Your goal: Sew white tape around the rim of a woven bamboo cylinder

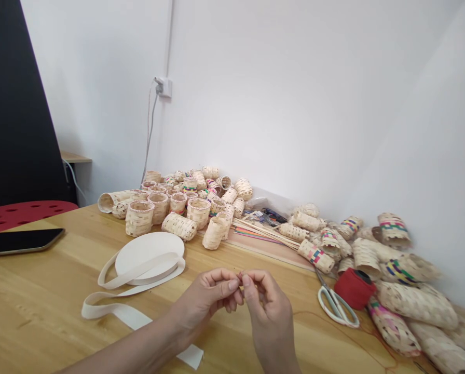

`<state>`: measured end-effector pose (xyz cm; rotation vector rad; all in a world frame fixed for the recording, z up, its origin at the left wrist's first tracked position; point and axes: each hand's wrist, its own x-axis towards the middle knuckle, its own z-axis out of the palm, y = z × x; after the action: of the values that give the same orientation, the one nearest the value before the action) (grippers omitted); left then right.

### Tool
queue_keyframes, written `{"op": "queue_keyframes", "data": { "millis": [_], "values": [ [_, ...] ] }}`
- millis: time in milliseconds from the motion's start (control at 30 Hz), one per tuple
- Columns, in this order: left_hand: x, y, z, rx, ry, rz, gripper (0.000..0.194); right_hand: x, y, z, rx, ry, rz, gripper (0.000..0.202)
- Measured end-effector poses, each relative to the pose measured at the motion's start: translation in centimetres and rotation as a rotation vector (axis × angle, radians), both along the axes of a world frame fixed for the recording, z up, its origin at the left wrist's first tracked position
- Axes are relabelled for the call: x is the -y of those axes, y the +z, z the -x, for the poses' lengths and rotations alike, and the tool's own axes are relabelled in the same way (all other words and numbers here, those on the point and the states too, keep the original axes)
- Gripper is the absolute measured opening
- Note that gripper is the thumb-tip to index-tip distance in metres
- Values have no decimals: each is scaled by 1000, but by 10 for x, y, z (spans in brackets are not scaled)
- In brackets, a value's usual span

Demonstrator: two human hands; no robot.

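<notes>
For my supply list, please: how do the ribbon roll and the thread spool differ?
The ribbon roll is white; the thread spool is red with a dark end. The ribbon roll is a wide, flat disc; the thread spool is smaller and chunkier. Both rest on the table.

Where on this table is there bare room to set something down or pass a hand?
Widest: the table between the flat black device and white tape. A narrower strip lies beyond the left hand, before the baskets. Another, between right hand and scissors, has thread across it. Crowded: along the wall and far right, with baskets and red spool.
</notes>
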<state>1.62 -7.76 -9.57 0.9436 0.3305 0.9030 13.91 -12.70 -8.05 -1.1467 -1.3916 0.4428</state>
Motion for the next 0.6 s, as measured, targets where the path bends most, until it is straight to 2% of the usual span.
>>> {"op": "queue_keyframes", "data": {
  "millis": [333,500,533,600],
  "values": [
    [2,0,0,3,-7,-7,19,0,0,0,-16,14,10,26],
    [-2,-1,1,43,9,3,18,6,7,0,-4,-22,13,24],
    [-4,-1,1,55,16,12,18,10,9,-1,21,4,11,23],
    [-7,-1,1,71,29,37,19,23,13,-4,106,145,13,20]
  ]
}}
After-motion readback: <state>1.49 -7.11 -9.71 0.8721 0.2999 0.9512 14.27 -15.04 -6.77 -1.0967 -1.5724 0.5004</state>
